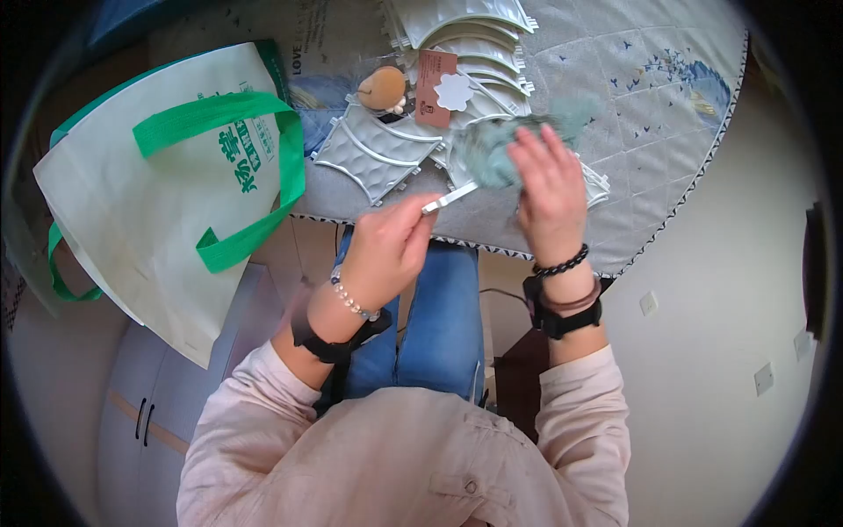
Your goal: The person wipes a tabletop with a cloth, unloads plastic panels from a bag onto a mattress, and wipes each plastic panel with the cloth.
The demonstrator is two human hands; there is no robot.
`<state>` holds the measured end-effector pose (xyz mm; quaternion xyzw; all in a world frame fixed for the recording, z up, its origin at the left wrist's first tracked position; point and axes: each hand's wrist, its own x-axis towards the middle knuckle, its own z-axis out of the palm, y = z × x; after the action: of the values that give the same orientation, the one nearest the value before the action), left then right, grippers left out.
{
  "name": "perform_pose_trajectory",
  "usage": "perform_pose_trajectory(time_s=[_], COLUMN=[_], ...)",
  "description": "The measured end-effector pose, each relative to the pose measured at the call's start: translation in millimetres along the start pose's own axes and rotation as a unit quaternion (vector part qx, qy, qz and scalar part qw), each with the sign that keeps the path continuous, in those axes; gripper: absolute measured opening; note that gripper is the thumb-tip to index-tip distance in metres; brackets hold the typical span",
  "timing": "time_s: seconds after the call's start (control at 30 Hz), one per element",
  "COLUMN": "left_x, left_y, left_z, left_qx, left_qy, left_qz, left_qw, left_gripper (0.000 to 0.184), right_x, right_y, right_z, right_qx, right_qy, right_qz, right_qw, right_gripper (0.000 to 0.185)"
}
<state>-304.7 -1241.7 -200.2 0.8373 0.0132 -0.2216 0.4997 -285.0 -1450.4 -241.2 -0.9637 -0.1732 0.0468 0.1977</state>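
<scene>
My left hand (pixel 386 237) is closed around the end of a white handle (pixel 454 196) above the table's near edge. From the handle's far end extends a grey-green, fluffy-looking head (pixel 492 158), smeared by motion, so its exact kind is unclear. My right hand (pixel 551 193) is beside that head with its fingers stretched out and slightly blurred. Whether the fingers touch it I cannot tell. Beneath and behind lie white curved plastic panels (pixel 373 156) with small clips along their edges, several of them overlapping in a stack.
A white bag (pixel 176 176) with green handles stands at the left. On the table are a round orange-brown item (pixel 382 89) and a reddish-brown card (pixel 435 88) with a white scalloped piece (pixel 454 92). A quilted grey cloth (pixel 650 149) covers the table.
</scene>
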Motion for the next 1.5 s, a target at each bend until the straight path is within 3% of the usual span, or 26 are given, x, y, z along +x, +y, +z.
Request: perform_pose_trajectory(time_s=[0.07,0.13,0.17,0.23,0.3,0.33,0.37,0.4,0.43,0.5,0.6,0.67,0.83,0.9,0.97,1.03,1.1,1.17,1.2,1.23,1.27,1.33,1.37,1.4,1.47,1.5], left_x=[-12,-9,-5,1,1,-1,-2,-4,-6,-16,-19,-16,30,44,52,59,60,54,49,57,57,58,55,45,36,36], left_y=[-16,-14,-15,-16,-20,-15,-9,-1,4,5,-22,-34,-21,-15,-20,-21,-24,-35,-50,-35,-20,-12,-10,-14,-16,-14], left_z=[-2,1,2,14,29,40,52,69,85,123,172,198,208,221,238,248,257,271,281,268,250,238,236,241,244,242], left_qx=[-0.026,-0.137,-0.220,-0.454,-0.469,-0.533,-0.591,-0.582,-0.573,-0.538,-0.427,-0.313,-0.115,-0.068,-0.056,-0.079,-0.045,-0.012,-0.093,-0.172,-0.275,-0.268,-0.267,-0.332,-0.289,-0.245], left_qy=[0.009,0.051,0.047,0.064,0.033,0.001,-0.028,-0.053,-0.087,-0.122,-0.178,-0.029,-0.110,-0.119,-0.112,-0.138,-0.141,-0.148,-0.148,-0.146,-0.222,-0.252,-0.285,-0.209,-0.133,-0.051], left_qz=[-0.067,-0.153,-0.191,-0.274,-0.311,-0.366,-0.416,-0.439,-0.452,-0.490,-0.487,-0.357,-0.220,-0.170,-0.167,-0.244,-0.232,-0.218,-0.233,-0.246,-0.322,-0.326,-0.329,-0.306,-0.305,-0.300], left_qw=[0.997,0.977,0.955,0.845,0.826,0.763,0.691,0.682,0.678,0.675,0.741,0.880,0.962,0.976,0.978,0.957,0.961,0.965,0.957,0.943,0.878,0.871,0.860,0.867,0.898,0.920], left_gripper=[0.009,0.009,0.010,0.015,0.020,0.023,0.025,0.028,0.029,0.030,0.037,0.044,0.052,0.056,0.053,0.048,0.044,0.041,0.040,0.039,0.040,0.042,0.044,0.060,0.065,0.071], right_x=[-13,-20,-20,-21,-46,-71,-83,-97,-92,-100,-144,-172,-178,-177,-173,-169,-164,-159,-164,-163,-167,-170,-174,-167,-154,-148], right_y=[26,62,75,94,86,82,58,37,9,-8,29,61,93,95,97,101,108,111,113,110,102,90,84,76,68,66], right_z=[3,-6,-5,-10,-17,-6,-8,6,-6,6,18,34,58,64,72,76,63,44,46,41,31,12,8,-3,-10,-12], right_qx=[0.139,0.234,0.226,0.342,0.354,0.350,0.489,0.598,0.538,0.592,0.562,0.476,0.308,0.100,0.164,0.517,0.537,0.524,0.471,0.438,0.453,0.358,0.360,0.240,0.026,0.026], right_qy=[0.069,0.159,0.156,0.354,0.223,0.163,0.101,0.106,0.023,0.144,0.170,0.138,0.099,0.080,0.086,0.128,0.118,-0.038,-0.105,-0.095,-0.044,-0.005,-0.005,-0.021,-0.026,-0.025], right_qz=[0.150,0.406,0.409,0.545,0.579,0.535,0.476,0.408,0.476,0.512,0.546,0.545,0.594,0.507,0.539,0.584,0.604,0.601,0.619,0.583,0.527,0.440,0.443,0.439,0.379,0.378], right_qw=[0.976,0.869,0.871,0.678,0.701,0.751,0.724,0.682,0.695,0.606,0.597,0.676,0.736,0.852,0.822,0.613,0.577,0.602,0.620,0.678,0.718,0.823,0.821,0.865,0.925,0.925], right_gripper=[0.035,0.042,0.042,0.060,0.069,0.068,0.065,0.057,0.052,0.026,0.021,0.020,0.028,0.038,0.046,0.053,0.057,0.048,0.051,0.046,0.045,0.039,0.039,0.041,0.051,0.051])
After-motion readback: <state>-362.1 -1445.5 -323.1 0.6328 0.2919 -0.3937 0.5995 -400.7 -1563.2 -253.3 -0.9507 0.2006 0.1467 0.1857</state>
